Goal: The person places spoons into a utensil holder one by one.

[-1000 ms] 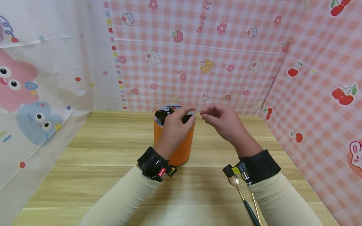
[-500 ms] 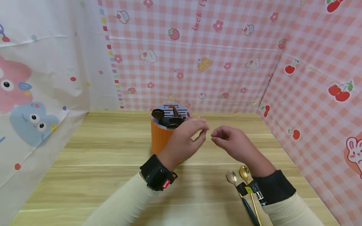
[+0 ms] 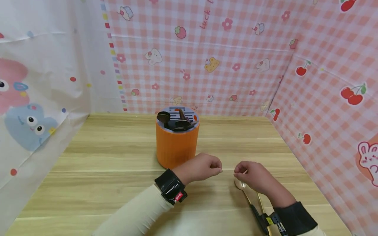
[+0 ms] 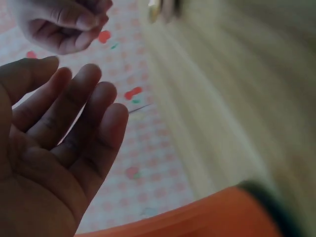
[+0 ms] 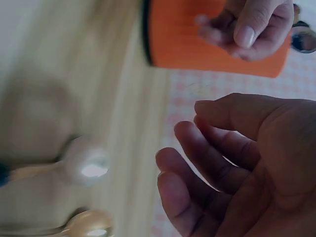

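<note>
My left hand (image 3: 200, 167) hovers in front of the orange utensil holder (image 3: 176, 146), fingers loosely bent. Its palm shows bare in the left wrist view, with the fingers (image 4: 81, 108) apart from the thumb. Facing it across a small gap is my right hand (image 3: 255, 177), likewise loosely curled and holding nothing. Below the right hand lie two spoons: one with a pale metal bowl (image 3: 240, 184) and dark handle, and a gold spoon (image 5: 91, 224) beside it. The right hand hides the gold bowl in the head view.
Several dark-looking utensils (image 3: 182, 124) stand in the holder's slotted grey top (image 3: 174, 110). The holder is on a wood-grain table (image 3: 118, 147). A pink checked cloth (image 3: 192, 65) hangs behind and on the right; a white printed cloth (image 3: 59, 52) hangs on the left.
Both hands have come away from the holder's top, down toward me and to the right, the right one now above the spoons. The holder's top and its utensils are uncovered.
</note>
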Available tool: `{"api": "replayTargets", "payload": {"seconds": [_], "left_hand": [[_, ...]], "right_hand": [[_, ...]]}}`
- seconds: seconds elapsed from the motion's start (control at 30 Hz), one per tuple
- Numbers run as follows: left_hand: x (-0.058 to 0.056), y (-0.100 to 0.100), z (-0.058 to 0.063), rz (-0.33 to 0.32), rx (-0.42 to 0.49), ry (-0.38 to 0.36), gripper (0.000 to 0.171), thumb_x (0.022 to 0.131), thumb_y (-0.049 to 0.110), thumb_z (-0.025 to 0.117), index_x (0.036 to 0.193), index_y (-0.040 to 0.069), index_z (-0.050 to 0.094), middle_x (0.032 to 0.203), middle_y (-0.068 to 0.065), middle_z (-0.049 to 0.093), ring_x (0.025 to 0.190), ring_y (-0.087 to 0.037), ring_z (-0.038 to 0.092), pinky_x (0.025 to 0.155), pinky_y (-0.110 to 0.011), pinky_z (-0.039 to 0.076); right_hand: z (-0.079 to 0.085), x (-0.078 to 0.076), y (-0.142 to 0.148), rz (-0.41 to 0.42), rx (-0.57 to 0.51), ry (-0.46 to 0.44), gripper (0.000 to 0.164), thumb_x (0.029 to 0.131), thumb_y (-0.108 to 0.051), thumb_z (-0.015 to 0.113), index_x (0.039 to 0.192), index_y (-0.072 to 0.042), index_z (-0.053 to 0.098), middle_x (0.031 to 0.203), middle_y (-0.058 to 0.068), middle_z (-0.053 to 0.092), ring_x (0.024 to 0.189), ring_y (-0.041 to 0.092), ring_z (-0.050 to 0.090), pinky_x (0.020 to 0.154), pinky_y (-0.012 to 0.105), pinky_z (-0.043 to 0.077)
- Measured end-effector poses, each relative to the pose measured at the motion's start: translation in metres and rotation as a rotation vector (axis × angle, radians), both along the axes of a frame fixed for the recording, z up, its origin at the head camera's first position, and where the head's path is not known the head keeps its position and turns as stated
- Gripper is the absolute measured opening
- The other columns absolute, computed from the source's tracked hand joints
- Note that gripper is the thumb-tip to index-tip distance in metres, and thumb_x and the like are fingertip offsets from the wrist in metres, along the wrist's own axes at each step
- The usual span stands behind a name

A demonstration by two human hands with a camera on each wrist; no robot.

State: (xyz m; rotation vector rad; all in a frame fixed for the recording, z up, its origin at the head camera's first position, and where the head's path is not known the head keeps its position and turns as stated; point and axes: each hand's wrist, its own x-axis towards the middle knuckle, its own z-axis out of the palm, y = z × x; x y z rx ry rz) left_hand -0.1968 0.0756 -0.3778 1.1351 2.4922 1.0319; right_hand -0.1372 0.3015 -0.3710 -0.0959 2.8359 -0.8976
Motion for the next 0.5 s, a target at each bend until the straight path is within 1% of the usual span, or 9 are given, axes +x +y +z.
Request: {"api": "replayTargets", "payload": {"seconds": [0.1,0.17,0.3,0.43,0.47,0.5], "left_hand": [[-0.001,0.003,-0.014,-0.010,-0.059,-0.031,0.008,0.097,0.020,0.070,0.090,0.016,0.072,0.071,0.011,0.059,0.068,-0.004,0.051,0.065,-0.019,0.043],[-0.001,0.004,-0.023,-0.017,-0.082,-0.048,0.010,0.097,0.019,0.070,0.088,0.016,0.072,0.071,0.011,0.059,0.069,-0.004,0.051,0.065,-0.018,0.043],[-0.002,0.006,-0.040,-0.052,-0.111,-0.057,0.011,0.097,0.020,0.069,0.087,0.017,0.073,0.075,0.013,0.061,0.072,-0.002,0.052,0.069,-0.017,0.044],[0.000,0.006,-0.050,-0.075,-0.105,-0.080,0.011,0.097,0.022,0.069,0.090,0.017,0.074,0.076,0.015,0.062,0.073,-0.001,0.053,0.071,-0.017,0.045],[0.001,0.006,-0.051,-0.083,-0.107,-0.069,0.011,0.098,0.022,0.068,0.090,0.017,0.074,0.076,0.015,0.062,0.073,-0.001,0.053,0.070,-0.017,0.045],[0.002,0.006,-0.053,-0.084,-0.103,-0.073,0.011,0.098,0.023,0.068,0.090,0.017,0.073,0.075,0.016,0.062,0.072,-0.001,0.053,0.069,-0.017,0.045]], "right_hand": [[-0.014,0.007,0.008,-0.002,0.037,-0.033,0.005,0.096,-0.015,0.069,0.095,-0.010,0.067,0.087,0.000,0.064,0.074,0.015,0.056,0.064,0.034,0.047],[-0.021,0.010,0.012,-0.009,0.068,-0.047,0.006,0.095,-0.015,0.069,0.094,-0.010,0.067,0.086,-0.001,0.064,0.075,0.015,0.057,0.066,0.035,0.048],[-0.032,0.015,0.018,-0.035,0.126,-0.065,0.007,0.093,-0.014,0.070,0.093,-0.008,0.066,0.087,0.001,0.065,0.078,0.016,0.058,0.071,0.038,0.050],[-0.040,0.016,0.021,-0.073,0.178,-0.084,0.009,0.090,-0.013,0.071,0.090,-0.007,0.063,0.083,0.002,0.062,0.074,0.018,0.056,0.065,0.037,0.048],[-0.042,0.017,0.021,-0.085,0.185,-0.095,0.011,0.089,-0.013,0.071,0.088,-0.007,0.062,0.081,0.002,0.060,0.072,0.018,0.054,0.063,0.035,0.047],[-0.044,0.018,0.021,-0.094,0.196,-0.104,0.012,0.088,-0.014,0.071,0.086,-0.007,0.061,0.079,0.002,0.059,0.069,0.018,0.054,0.061,0.034,0.045]]}}
